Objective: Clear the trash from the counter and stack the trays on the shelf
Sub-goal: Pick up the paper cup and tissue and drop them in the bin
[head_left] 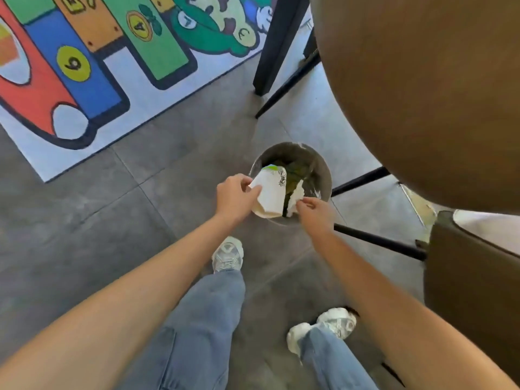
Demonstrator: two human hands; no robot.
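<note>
A round metal trash bin (315,161) stands on the grey floor below me, with dark and white waste inside. My left hand (235,197) grips a white paper cup (270,197) with a green rim, tipped on its side over the bin's near edge. My right hand (316,212) pinches a crumpled white tissue (297,197) just right of the cup, above the bin. No trays are in view.
A brown round tabletop (422,80) fills the upper right, its black legs (277,46) running down beside the bin. A brown chair (472,282) stands at the right. A colourful play mat (84,66) covers the floor at upper left. My feet are under my arms.
</note>
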